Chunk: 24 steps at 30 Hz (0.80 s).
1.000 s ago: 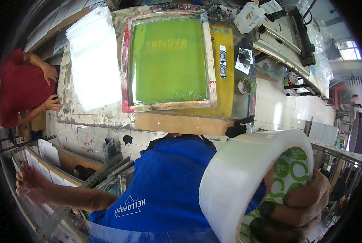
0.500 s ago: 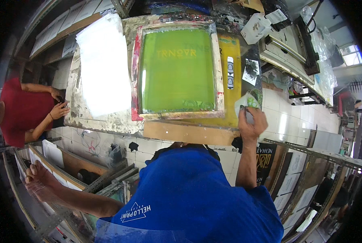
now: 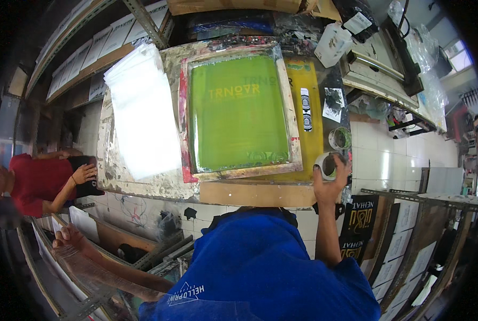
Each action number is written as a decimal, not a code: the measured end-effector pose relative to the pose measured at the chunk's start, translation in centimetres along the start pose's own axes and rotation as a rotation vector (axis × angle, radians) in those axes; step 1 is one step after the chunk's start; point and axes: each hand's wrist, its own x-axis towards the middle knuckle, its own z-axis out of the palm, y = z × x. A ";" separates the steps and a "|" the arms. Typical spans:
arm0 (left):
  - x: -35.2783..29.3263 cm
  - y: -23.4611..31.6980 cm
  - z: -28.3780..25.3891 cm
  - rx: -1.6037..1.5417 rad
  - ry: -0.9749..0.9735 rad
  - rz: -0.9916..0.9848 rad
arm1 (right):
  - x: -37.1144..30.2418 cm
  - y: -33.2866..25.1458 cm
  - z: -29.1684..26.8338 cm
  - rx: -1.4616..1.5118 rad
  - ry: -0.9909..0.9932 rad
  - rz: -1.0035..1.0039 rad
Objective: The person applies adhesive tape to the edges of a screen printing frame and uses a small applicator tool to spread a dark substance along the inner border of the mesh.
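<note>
Near the right edge of the worktable, my right hand (image 3: 332,179) is closed around a white ring-shaped roll (image 3: 325,159) that looks like tape. Green shows inside its ring. Just beyond stands a second, clear-looking roll (image 3: 339,138), apart from my fingers. My left hand (image 3: 66,239) is out to the lower left, away from the table, its fingers curled; what they hold, if anything, cannot be made out. A wooden-framed printing screen with green mesh (image 3: 239,128) lies mid-table, partly over a yellow sheet (image 3: 314,107). White sheets (image 3: 142,117) are stacked to its left.
A person in a red shirt (image 3: 33,184) stands at the table's left end. Metal shelving (image 3: 142,21) rises at the far left, and another rack (image 3: 410,214) is at the right. A white plastic jug (image 3: 332,45) stands at the back right. Brown board (image 3: 255,193) lines the near edge.
The view has shifted. My right hand has brought the white roll nearer along the table's right side, and the second roll now shows apart from it. My left hand stays curled.
</note>
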 end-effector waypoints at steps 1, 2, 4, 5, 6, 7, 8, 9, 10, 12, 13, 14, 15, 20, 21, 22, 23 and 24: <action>0.4 -0.6 0.7 0.016 0.010 -0.004 | 1.2 -3.7 -1.2 0.449 0.048 0.155; 0.8 -1.1 1.2 0.039 0.022 -0.008 | 2.6 -7.3 -3.2 0.895 0.105 0.312; 1.7 -2.8 2.2 0.100 0.069 0.001 | 5.8 -12.5 -8.0 0.932 -0.157 -0.104; 2.7 -4.1 3.3 0.143 0.089 -0.002 | 7.3 -15.5 -8.3 1.306 -0.123 -0.302; 3.1 -5.0 4.9 0.218 0.121 -0.001 | 8.0 -17.7 -8.4 1.577 -0.117 -0.462; 3.4 -5.7 6.7 0.327 0.180 0.007 | 8.7 -19.3 -8.3 1.669 -0.111 -0.496; 2.8 -7.3 8.3 0.450 0.266 0.015 | 7.8 -20.4 -7.8 1.701 -0.064 -0.476; 2.7 -8.5 10.1 0.565 0.365 0.021 | 8.0 -21.2 -7.4 1.742 -0.022 -0.476; 2.5 -9.1 11.2 0.672 0.448 -0.026 | 7.7 -20.2 -6.3 1.707 0.006 -0.462; 1.5 -9.5 13.3 0.870 0.604 -0.135 | 8.3 -18.0 -4.3 1.673 0.053 -0.448; 1.6 -11.2 10.8 0.884 0.238 -0.108 | 7.4 -15.5 -5.7 1.433 -0.004 -0.233; 1.1 -13.5 7.4 0.669 0.089 -0.235 | 6.7 -13.5 -6.7 1.213 -0.126 -0.060; -0.4 -16.1 7.9 0.630 0.110 -0.357 | 5.1 -12.3 -5.3 1.252 -0.111 0.210; -8.4 -26.7 9.7 0.910 0.170 -0.844 | -1.4 -3.5 3.7 0.870 -0.149 0.751; -9.7 -28.6 9.1 0.863 0.176 -0.846 | -2.3 -2.2 5.0 0.851 -0.176 0.775; -10.9 -30.1 8.0 0.887 0.154 -0.847 | -3.2 -1.2 6.1 0.727 -0.207 0.750; -11.8 -31.3 7.3 0.882 0.179 -0.845 | -4.0 -0.5 7.1 0.607 -0.240 0.721; -12.6 -32.3 6.9 0.903 0.201 -0.821 | -4.5 0.1 8.0 0.485 -0.266 0.688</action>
